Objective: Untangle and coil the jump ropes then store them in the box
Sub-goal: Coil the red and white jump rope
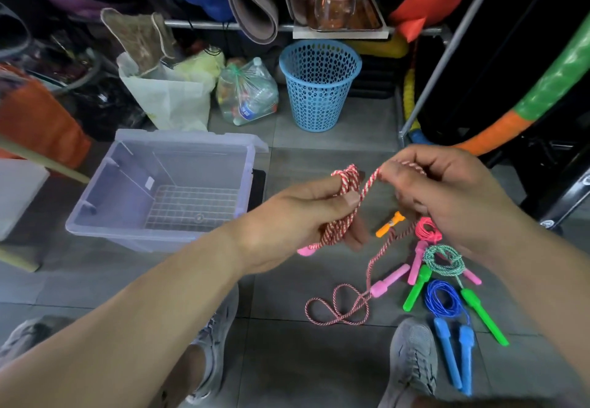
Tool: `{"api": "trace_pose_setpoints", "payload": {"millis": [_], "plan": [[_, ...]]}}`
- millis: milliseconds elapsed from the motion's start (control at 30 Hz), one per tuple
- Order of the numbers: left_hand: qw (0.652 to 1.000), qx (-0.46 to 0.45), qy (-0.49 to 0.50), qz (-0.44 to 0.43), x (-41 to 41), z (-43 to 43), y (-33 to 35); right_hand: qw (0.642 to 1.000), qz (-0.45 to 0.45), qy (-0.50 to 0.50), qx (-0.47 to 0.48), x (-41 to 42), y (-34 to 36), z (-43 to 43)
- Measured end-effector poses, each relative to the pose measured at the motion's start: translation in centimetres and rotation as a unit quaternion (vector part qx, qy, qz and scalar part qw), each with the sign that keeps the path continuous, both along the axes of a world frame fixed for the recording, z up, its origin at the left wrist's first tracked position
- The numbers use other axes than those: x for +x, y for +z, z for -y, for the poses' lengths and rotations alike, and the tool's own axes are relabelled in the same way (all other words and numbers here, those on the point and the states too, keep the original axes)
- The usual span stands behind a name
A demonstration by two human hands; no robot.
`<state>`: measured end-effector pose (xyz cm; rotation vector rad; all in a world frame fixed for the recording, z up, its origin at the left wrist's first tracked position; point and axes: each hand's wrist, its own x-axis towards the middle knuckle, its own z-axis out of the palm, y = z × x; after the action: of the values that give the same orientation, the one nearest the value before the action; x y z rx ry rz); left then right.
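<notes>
Above the floor (287, 359), the left hand (297, 216) grips the coil (348, 177); the right hand (447, 196), just beside it, pinches the strand (370, 184), whose slack hangs below.

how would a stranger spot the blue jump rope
From the clear plastic box on the floor, look right to the pile of jump ropes. The blue jump rope lies nearest the grey shoe, the only one with blue cord and handles.
</notes>
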<state>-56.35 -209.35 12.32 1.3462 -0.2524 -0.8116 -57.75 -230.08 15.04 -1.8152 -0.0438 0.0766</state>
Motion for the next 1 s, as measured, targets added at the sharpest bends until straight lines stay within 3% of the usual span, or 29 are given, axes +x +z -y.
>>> {"api": "trace_pose_setpoints", "payload": {"millis": [300,500,633,800,900,1000], "plan": [[0.975,-0.144,-0.105,-0.136,0.3,-0.2,0.5,0.996,0.027,-0.084,-0.028,1.2,-1.2,0.2],[0.953,-0.259,0.04,-0.152,1.8,-0.8,1.2,0.986,-0.109,0.026,-0.127,0.9,-3.8,-0.4],[0.957,-0.214,0.153,-0.119,2.7,-1.1,1.4,0.964,-0.162,0.121,-0.175,0.2,-3.4,-0.5],[0.978,-0.103,0.173,-0.047,2.2,-0.6,0.7,0.925,-0.167,0.236,-0.247,-0.9,-1.6,-1.2],[0.991,-0.007,0.133,0.007,1.6,-0.4,-0.3,0.935,-0.132,0.224,-0.243,-1.0,-0.9,-1.1],[0.999,0.024,0.031,0.006,0.5,-0.2,-0.6,0.964,-0.059,0.177,-0.19,-0.5,-0.2,0.0]]}}
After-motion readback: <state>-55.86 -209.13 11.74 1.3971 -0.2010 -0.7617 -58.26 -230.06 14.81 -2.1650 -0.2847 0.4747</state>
